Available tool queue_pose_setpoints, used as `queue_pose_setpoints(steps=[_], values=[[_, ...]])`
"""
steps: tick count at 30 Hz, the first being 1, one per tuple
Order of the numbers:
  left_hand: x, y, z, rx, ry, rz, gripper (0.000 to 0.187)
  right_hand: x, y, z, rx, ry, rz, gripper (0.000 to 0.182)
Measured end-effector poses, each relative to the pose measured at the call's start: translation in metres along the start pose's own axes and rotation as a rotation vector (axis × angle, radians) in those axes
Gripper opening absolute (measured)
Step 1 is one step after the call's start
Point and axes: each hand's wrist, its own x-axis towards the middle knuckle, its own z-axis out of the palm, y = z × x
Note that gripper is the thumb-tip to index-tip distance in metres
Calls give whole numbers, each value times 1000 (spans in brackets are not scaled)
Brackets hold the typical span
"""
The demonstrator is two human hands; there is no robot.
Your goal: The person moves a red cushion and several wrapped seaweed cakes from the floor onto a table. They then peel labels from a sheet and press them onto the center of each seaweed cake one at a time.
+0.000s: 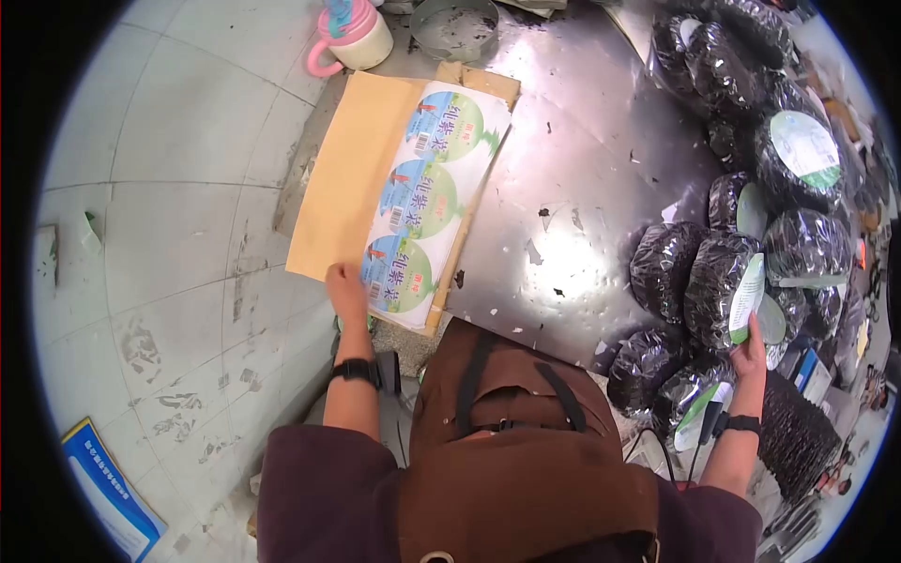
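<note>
My left hand (346,289) is closed at the lower corner of a yellow backing paper (343,178), with the fingers pinched on its edge. Beside that paper lies a sheet of round labels (434,202), printed in green and blue, on a brown board (503,86). Over on the right, my right hand (749,352) grips the lower side of a plastic-wrapped packet of dark dried seaweed (710,293). Its fingers touch the lower end of a green-and-white label (746,298) on the packet; part of the grip is hidden.
More wrapped seaweed packets (727,66) are heaped along the right side. A metal table (601,141) with dark flakes spreads between heap and labels. A pink-lidded cup (361,38) and a round metal tin (455,28) stand at the back. Tiled floor (188,141) lies left.
</note>
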Motion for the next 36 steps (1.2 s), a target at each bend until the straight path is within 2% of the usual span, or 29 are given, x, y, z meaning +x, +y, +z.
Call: queue_pose_setpoints(steps=[1,3,5,7,9,10,11,12,13,15,16,18,20,21,22,23,25,26,28,29,31,32,33,35,36], values=[[-11,9,6,3,-1,-17,29,-6,-3,-1,-7,-59,57,44],[-54,32,18,432,294,442,28,-35,-5,31,-89,-5,42,48],[-39,18,32,441,372,366,23,-47,0,69,-172,-79,-68,53],[-41,15,38,410,443,380,14,-82,6,137,-405,-240,-293,67],[-39,16,35,382,424,359,13,-95,6,201,-757,-255,-470,79],[-36,17,32,358,404,364,11,-104,5,241,-1079,-292,-830,78],[-35,15,31,366,406,359,11,-120,15,286,-1127,-334,-1019,77],[-34,14,33,343,435,380,10,-134,26,313,-1455,-226,-1315,77],[-33,14,35,315,465,402,8,-142,46,327,-1504,-241,-1441,76],[-35,17,34,278,471,425,7,-163,91,331,-1658,-516,-1469,71],[-38,17,32,248,471,454,6,-156,121,313,-1733,-756,-1401,70],[-38,20,30,257,481,456,7,-156,154,297,-1785,-1041,-914,62],[-43,19,27,270,488,469,8,-148,152,300,-1738,-1006,-981,63],[-46,19,26,174,451,531,7,-143,150,304,-1682,-949,-1052,64],[-53,23,27,74,401,599,6,-139,143,307,-1716,-949,-1016,65],[-75,43,22,-40,324,598,5,-140,135,314,-1719,-927,-1012,65],[-138,89,3,-240,125,596,4,-147,123,321,-1274,-887,-689,61],[-163,107,-7,-325,14,599,4,-150,129,323,-1279,-862,-681,61],[-196,132,-18,-857,-397,414,5,-148,141,327,-890,-805,-555,48],[-202,145,-25,-994,-572,331,4,-144,138,326,-883,-784,-560,48],[-201,161,-22,-1101,-653,202,4,-138,134,322,-686,-881,222,30],[-196,164,-15,-1099,-671,206,4,-135,136,316,-620,-837,113,17],[-190,165,-4,-1010,-661,231,5,-133,133,312,-615,-824,110,17],[-172,164,23,-914,-662,259,7,-123,127,308,-643,-663,2,13],[-160,162,38,-660,-476,499,9,-119,123,309,-693,-619,-88,17]])
